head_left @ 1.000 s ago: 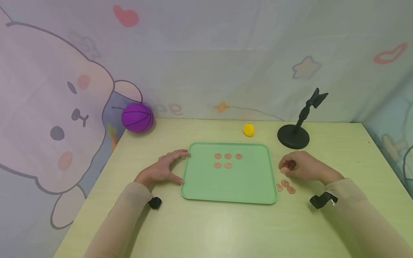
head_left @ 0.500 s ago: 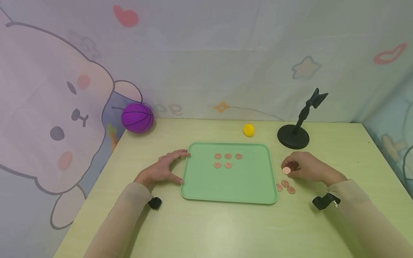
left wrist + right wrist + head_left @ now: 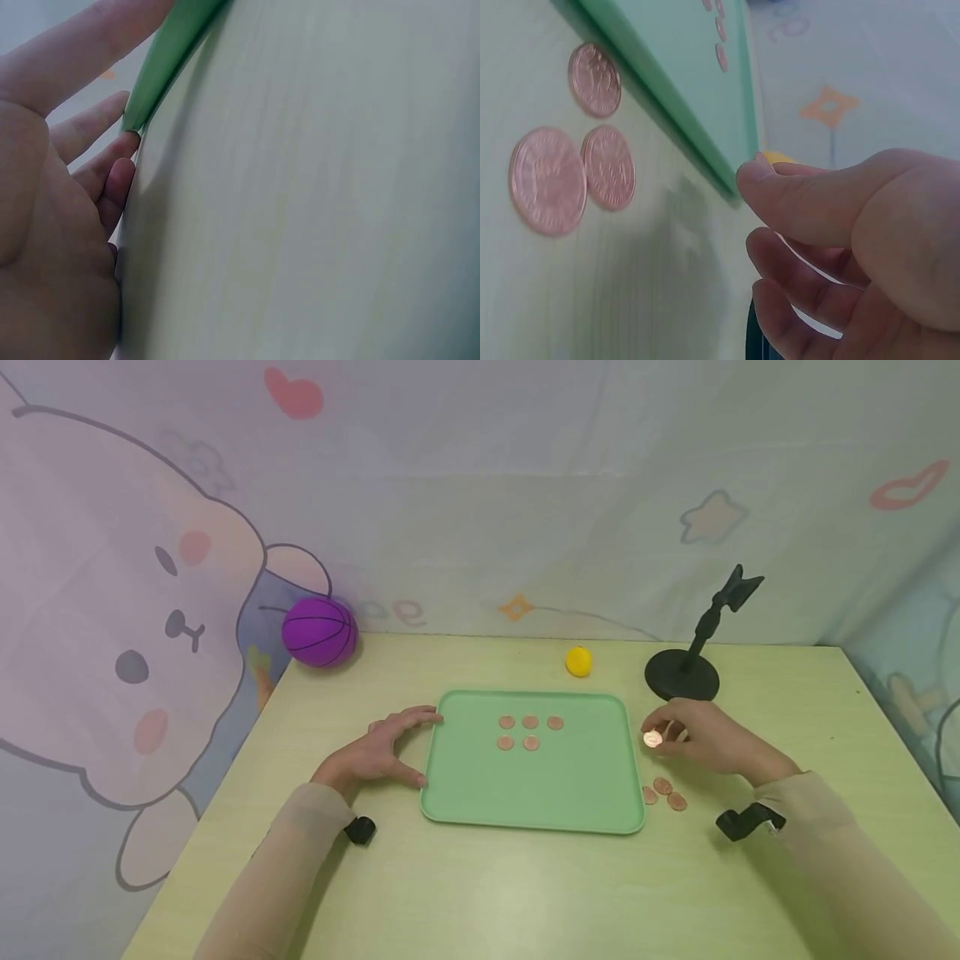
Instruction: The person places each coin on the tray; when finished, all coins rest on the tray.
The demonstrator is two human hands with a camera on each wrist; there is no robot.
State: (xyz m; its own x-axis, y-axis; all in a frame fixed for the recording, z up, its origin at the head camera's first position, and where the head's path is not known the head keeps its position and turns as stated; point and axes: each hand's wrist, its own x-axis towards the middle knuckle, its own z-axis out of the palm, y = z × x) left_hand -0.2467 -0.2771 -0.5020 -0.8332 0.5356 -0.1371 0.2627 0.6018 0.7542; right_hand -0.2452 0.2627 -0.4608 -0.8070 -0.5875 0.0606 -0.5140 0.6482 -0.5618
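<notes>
A pale green tray (image 3: pixel 480 793) lies on the table, with several copper-coloured coins (image 3: pixel 530 722) in two rows toward its far side. At the tray's left edge rests my left hand (image 3: pixel 375 753), thumb and fingers spread apart and touching the rim; the left wrist view has the fingertips against the green rim (image 3: pixel 154 75). Just right of the tray, above the table, my right hand (image 3: pixel 701 735) pinches a shiny coin (image 3: pixel 652 739) between thumb and fingers. In the right wrist view the thumb mostly hides that coin. Three loose coins (image 3: pixel 549 180) lie on the table beside the tray.
Behind the tray sits a small yellow round object (image 3: pixel 578 662). A black stand (image 3: pixel 681 675) with a round base is just beyond my right hand. At the table's back left corner is a purple ball (image 3: pixel 320 633). A printed cloth (image 3: pixel 480 527) hangs behind the table.
My right hand has lifted its coin off the table beside the loose coins, drawn slightly right, then moved left and farther back toward the tray. My left hand stays at the rim.
</notes>
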